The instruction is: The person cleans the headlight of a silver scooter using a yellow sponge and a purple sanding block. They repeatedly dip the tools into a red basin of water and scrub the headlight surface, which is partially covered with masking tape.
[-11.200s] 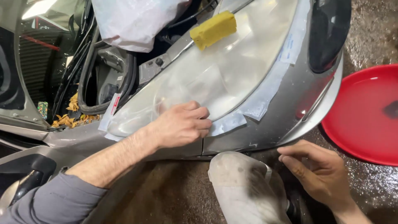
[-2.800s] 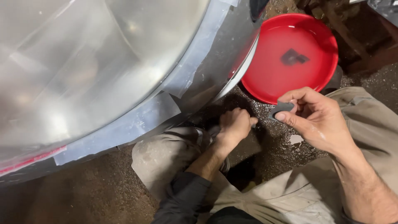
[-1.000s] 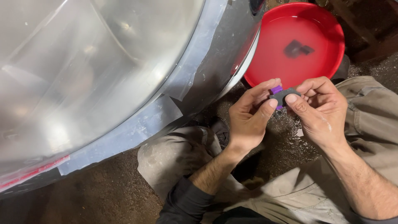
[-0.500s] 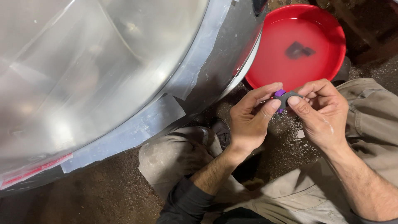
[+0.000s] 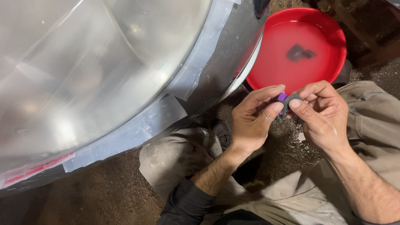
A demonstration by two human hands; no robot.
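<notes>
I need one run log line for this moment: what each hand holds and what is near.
left hand: pinches small grey-purple piece | right hand: pinches same piece | near: red basin, taped headlight

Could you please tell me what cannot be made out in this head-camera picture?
- The small grey and purple piece: mostly covered by the fingertips of the left hand and right hand.
- The dark scrap in the red basin: blurred under liquid, kind unclear.
- The headlight lens: cut off by the top and left edges.
</notes>
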